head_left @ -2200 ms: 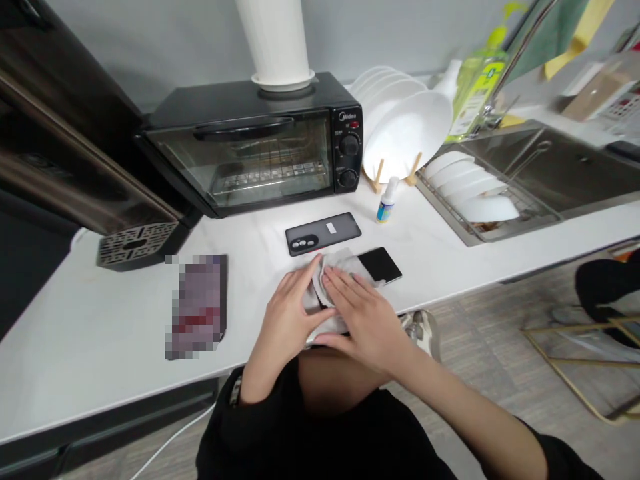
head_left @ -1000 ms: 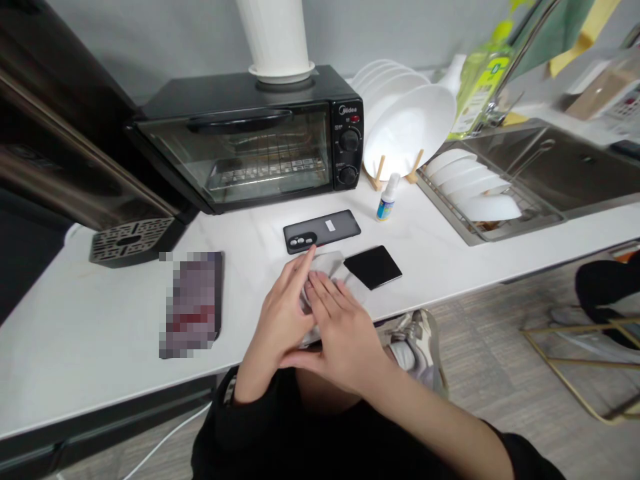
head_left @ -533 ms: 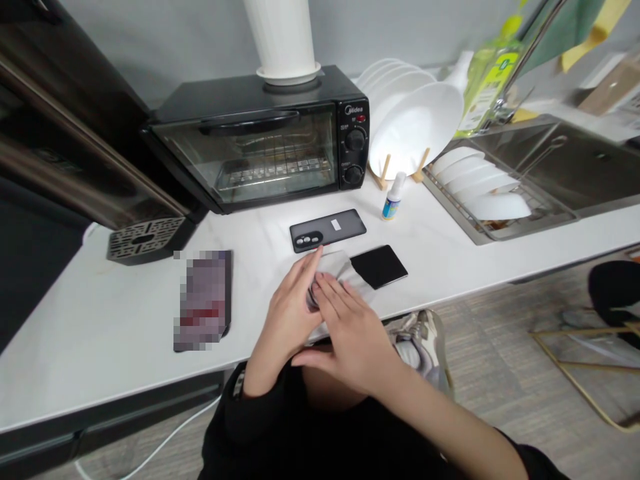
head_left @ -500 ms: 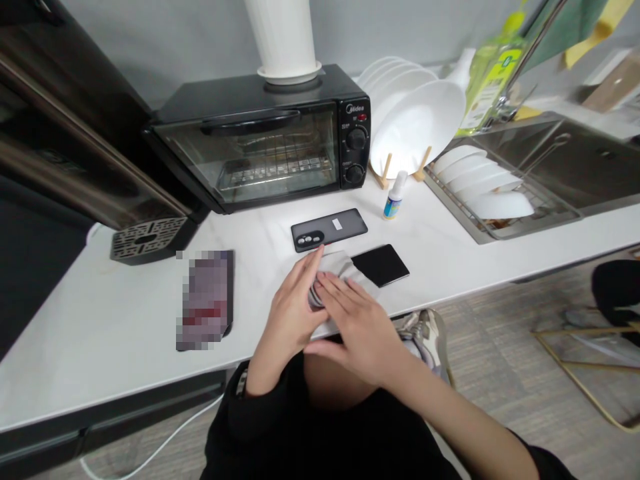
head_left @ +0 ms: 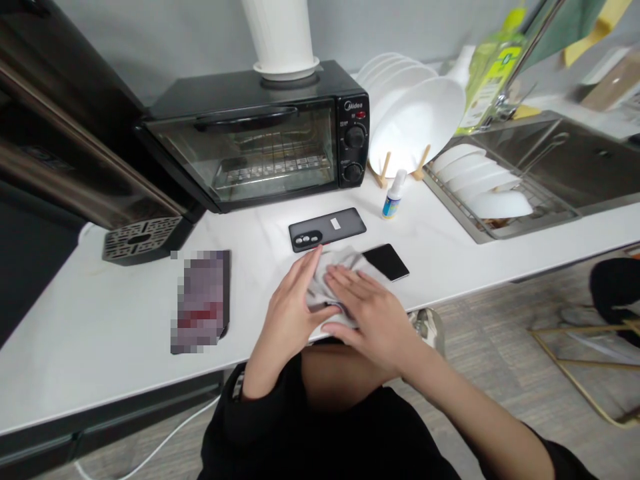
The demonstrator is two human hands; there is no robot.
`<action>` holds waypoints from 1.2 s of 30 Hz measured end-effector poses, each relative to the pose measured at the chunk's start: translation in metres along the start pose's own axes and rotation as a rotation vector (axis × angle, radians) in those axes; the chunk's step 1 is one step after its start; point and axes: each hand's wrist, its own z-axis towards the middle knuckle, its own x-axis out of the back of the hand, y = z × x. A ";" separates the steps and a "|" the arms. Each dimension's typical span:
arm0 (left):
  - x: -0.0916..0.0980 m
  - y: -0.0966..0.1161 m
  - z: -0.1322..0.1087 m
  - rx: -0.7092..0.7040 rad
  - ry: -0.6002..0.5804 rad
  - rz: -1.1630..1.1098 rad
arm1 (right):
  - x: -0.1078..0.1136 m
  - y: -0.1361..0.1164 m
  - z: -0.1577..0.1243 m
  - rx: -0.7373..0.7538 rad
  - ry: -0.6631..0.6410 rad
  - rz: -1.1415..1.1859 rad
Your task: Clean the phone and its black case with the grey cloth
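A crumpled grey cloth (head_left: 345,259) lies over part of a black phone (head_left: 389,261) near the counter's front edge. My right hand (head_left: 367,310) presses on the cloth with its fingers stretched out flat. On the cloth's left side my left hand (head_left: 295,313) rests, thumb spread away from its fingers. What lies under the cloth between my hands is hidden. Just behind the cloth is a dark phone case (head_left: 327,229) with a white label. A small spray bottle (head_left: 393,197) stands behind the phone. To the left lies a blurred-out, dark-edged flat object (head_left: 203,300).
A black toaster oven (head_left: 250,153) stands behind, a white pot (head_left: 280,33) on top. White plates (head_left: 415,127) stand in a wooden rack. At right are a sink (head_left: 590,167), bowls (head_left: 470,177) and a green bottle (head_left: 487,87). A machine (head_left: 75,133) stands at left.
My right hand has slid slightly right with the cloth, which now covers more of the phone. The fingers of my right hand lie farther from my left hand. The view has shifted slightly.
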 end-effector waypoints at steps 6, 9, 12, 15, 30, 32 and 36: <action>-0.002 0.002 -0.001 0.000 0.014 -0.012 | 0.001 0.025 -0.007 -0.232 0.148 -0.229; -0.002 -0.001 -0.001 -0.010 0.004 0.010 | -0.020 -0.013 -0.004 -0.059 0.086 -0.116; -0.001 0.000 -0.001 -0.004 -0.002 0.022 | -0.017 -0.019 -0.003 0.042 0.008 -0.009; -0.001 0.001 -0.001 0.006 -0.001 0.003 | 0.004 0.015 -0.007 -0.051 0.030 -0.089; -0.002 0.000 -0.003 0.009 -0.013 0.016 | 0.010 0.027 -0.008 -0.098 0.062 -0.140; -0.002 0.000 -0.002 0.008 -0.009 0.012 | 0.009 0.031 -0.007 -0.197 0.127 -0.210; -0.002 -0.002 -0.002 -0.001 -0.008 0.006 | -0.018 -0.013 0.000 -0.048 0.082 -0.046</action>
